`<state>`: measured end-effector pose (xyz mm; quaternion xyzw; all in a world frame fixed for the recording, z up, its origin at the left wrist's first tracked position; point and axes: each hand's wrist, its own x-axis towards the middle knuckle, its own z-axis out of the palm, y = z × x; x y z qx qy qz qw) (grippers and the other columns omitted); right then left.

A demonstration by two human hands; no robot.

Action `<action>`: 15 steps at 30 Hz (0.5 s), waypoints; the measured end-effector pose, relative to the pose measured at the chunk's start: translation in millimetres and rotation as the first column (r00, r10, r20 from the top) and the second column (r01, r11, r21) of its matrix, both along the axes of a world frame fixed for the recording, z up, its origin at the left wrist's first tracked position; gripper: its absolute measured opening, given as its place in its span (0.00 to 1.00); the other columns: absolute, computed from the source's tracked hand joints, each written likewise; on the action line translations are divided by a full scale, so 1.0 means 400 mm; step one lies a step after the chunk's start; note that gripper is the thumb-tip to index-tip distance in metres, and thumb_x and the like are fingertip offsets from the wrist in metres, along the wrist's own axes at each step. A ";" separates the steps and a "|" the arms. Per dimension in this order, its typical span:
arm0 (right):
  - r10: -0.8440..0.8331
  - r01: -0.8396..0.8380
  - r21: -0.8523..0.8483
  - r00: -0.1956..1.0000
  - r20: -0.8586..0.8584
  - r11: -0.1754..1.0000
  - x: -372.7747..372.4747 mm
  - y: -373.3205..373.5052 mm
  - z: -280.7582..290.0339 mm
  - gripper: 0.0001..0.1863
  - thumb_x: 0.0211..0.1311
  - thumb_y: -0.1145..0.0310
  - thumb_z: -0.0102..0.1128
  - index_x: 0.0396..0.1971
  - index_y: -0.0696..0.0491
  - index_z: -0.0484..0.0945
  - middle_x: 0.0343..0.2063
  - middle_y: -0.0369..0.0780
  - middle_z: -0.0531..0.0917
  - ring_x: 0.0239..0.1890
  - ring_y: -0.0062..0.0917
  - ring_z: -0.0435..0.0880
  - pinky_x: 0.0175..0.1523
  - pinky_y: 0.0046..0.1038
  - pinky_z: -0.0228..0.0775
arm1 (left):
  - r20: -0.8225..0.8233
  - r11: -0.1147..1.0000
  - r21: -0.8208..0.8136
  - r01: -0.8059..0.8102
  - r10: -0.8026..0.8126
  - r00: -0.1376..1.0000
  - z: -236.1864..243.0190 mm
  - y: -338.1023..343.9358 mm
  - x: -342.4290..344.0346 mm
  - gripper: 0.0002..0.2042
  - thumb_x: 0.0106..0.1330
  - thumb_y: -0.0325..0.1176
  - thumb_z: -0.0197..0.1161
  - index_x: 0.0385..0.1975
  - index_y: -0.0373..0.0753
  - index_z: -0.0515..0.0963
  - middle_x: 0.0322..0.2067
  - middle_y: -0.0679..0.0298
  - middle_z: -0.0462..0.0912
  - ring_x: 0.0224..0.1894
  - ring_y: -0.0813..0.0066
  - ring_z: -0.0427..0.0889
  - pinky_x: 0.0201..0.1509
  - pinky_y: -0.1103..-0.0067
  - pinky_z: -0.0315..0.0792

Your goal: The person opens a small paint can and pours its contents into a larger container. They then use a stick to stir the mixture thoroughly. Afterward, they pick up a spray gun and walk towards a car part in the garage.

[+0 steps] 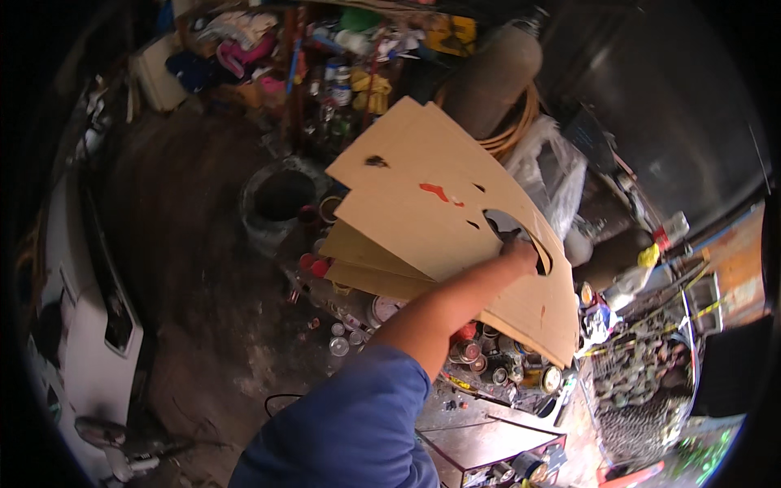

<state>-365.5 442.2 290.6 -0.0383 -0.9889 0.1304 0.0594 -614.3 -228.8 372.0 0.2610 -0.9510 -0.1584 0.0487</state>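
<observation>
My left hand (521, 254) reaches across to the right, its arm in a short blue sleeve. The fingers dip into an oval cut-out in a large tan cardboard sheet (415, 220) and appear closed on it at the opening; the fingertips are hidden. Marked with a red smear and several dark spots, this sheet lies tilted above the jars and cans. Under its left side, more tan sheets (374, 272) stick out. My right hand does not show.
Small jars and cans (496, 366) crowd beneath the sheet. A grey gas cylinder (496, 77) and coiled hose (525, 122) sit behind it. At left stands a white panel (89, 325); a round-mouthed vessel (281, 195) lies between. Heaped chain (643, 374) is at right.
</observation>
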 end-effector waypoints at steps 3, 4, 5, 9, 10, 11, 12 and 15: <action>0.129 -0.129 0.000 0.992 -0.001 0.992 -0.040 -0.037 0.024 0.52 0.53 0.33 0.67 0.58 0.70 0.71 0.50 0.59 0.81 0.51 0.51 0.81 0.58 0.45 0.72 | -0.007 0.998 -0.031 0.051 -0.052 0.999 -0.081 0.057 0.012 0.25 0.63 0.59 0.65 0.40 0.39 0.88 0.40 0.57 0.89 0.44 0.61 0.89 0.43 0.64 0.82; 0.183 -0.183 -0.009 0.983 0.004 0.983 -0.054 -0.049 0.026 0.51 0.53 0.34 0.68 0.57 0.70 0.72 0.50 0.59 0.81 0.51 0.51 0.81 0.58 0.45 0.73 | 0.013 0.999 0.010 0.048 -0.048 0.999 -0.119 0.068 0.022 0.25 0.60 0.57 0.67 0.41 0.39 0.87 0.43 0.55 0.88 0.47 0.60 0.87 0.46 0.63 0.80; 0.241 -0.241 -0.030 0.970 0.005 0.970 -0.077 -0.068 0.023 0.51 0.52 0.34 0.69 0.57 0.70 0.72 0.50 0.59 0.82 0.50 0.50 0.81 0.57 0.45 0.73 | 0.031 0.999 0.032 0.030 -0.031 0.999 -0.152 0.045 0.026 0.24 0.58 0.55 0.69 0.42 0.39 0.86 0.45 0.54 0.86 0.51 0.59 0.85 0.49 0.63 0.79; 0.473 -0.469 -0.082 0.881 0.030 0.879 -0.143 -0.144 0.047 0.50 0.51 0.37 0.71 0.56 0.70 0.72 0.49 0.58 0.82 0.49 0.49 0.82 0.56 0.44 0.74 | -0.408 0.964 -0.096 -0.248 0.189 0.893 -0.222 0.092 0.119 0.24 0.54 0.50 0.69 0.47 0.42 0.83 0.52 0.59 0.80 0.58 0.57 0.69 0.61 0.63 0.66; 0.500 -0.493 -0.106 0.865 0.046 0.863 -0.145 -0.152 0.053 0.49 0.51 0.37 0.72 0.56 0.70 0.73 0.48 0.58 0.83 0.49 0.49 0.82 0.56 0.44 0.74 | -0.524 0.984 -0.009 -0.176 0.145 0.839 -0.205 0.147 0.146 0.20 0.57 0.49 0.66 0.43 0.40 0.82 0.47 0.59 0.80 0.57 0.56 0.71 0.58 0.62 0.68; 0.461 -0.452 -0.121 0.885 0.063 0.884 -0.117 -0.139 0.056 0.49 0.51 0.38 0.73 0.56 0.70 0.73 0.48 0.58 0.83 0.49 0.49 0.82 0.56 0.44 0.74 | -0.546 0.994 0.093 0.054 0.005 0.838 -0.129 0.272 0.192 0.21 0.59 0.41 0.64 0.48 0.36 0.79 0.48 0.52 0.77 0.56 0.52 0.72 0.59 0.60 0.70; 0.485 -0.470 -0.154 0.871 0.076 0.869 -0.112 -0.149 0.055 0.49 0.51 0.38 0.73 0.56 0.70 0.73 0.48 0.58 0.83 0.48 0.49 0.82 0.55 0.44 0.74 | -0.677 0.980 0.168 0.104 0.038 0.735 -0.120 0.366 0.266 0.17 0.63 0.40 0.61 0.46 0.35 0.78 0.47 0.51 0.77 0.52 0.52 0.75 0.59 0.58 0.70; 0.569 -0.509 -0.334 0.816 0.107 0.793 -0.100 -0.177 0.038 0.48 0.50 0.40 0.75 0.55 0.70 0.74 0.47 0.57 0.83 0.48 0.48 0.83 0.55 0.43 0.75 | -0.549 0.898 0.274 0.344 -0.147 0.822 -0.146 0.599 0.621 0.12 0.69 0.40 0.57 0.42 0.38 0.77 0.41 0.51 0.79 0.46 0.54 0.80 0.49 0.60 0.74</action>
